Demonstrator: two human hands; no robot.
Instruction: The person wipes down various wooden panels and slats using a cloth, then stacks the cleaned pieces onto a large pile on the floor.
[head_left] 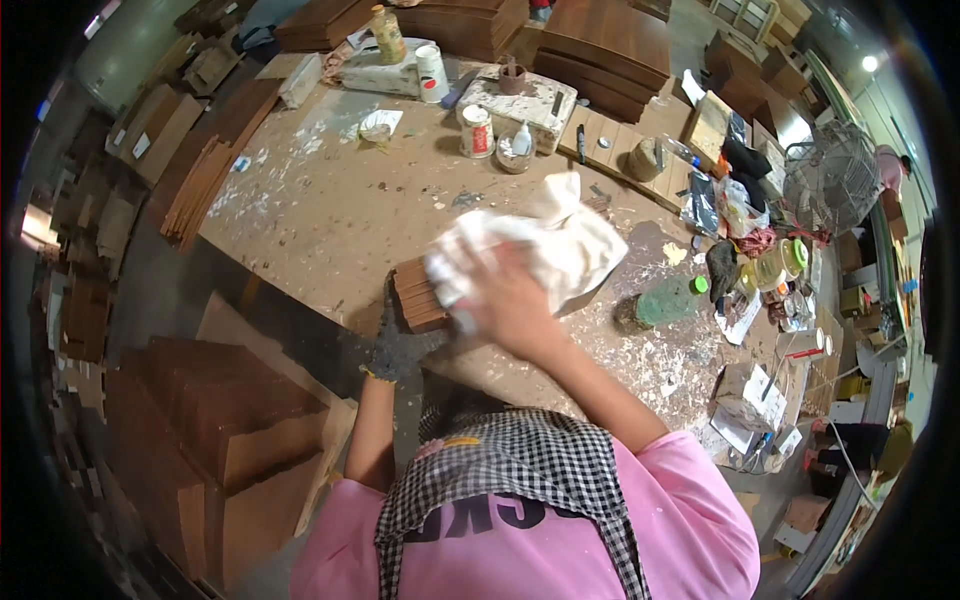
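My right hand (pixel 515 300) is bare and presses a white cloth (pixel 545 240) down onto a small stack of brown wooden pieces (pixel 415 293) near the front edge of the workbench (pixel 340 200). The cloth bunches up and spreads to the right of the stack, hiding most of it. My left hand (pixel 395 345) wears a dark glove and grips the stack's near left corner from below, at the bench edge.
A green bottle (pixel 668 300) lies right of the cloth. White tins (pixel 477 131) and a jar (pixel 388 33) stand at the back, with stacked wood panels (pixel 600 45) behind. Brown boards (pixel 230 420) pile up on the floor at left; a fan (pixel 832 180) stands far right.
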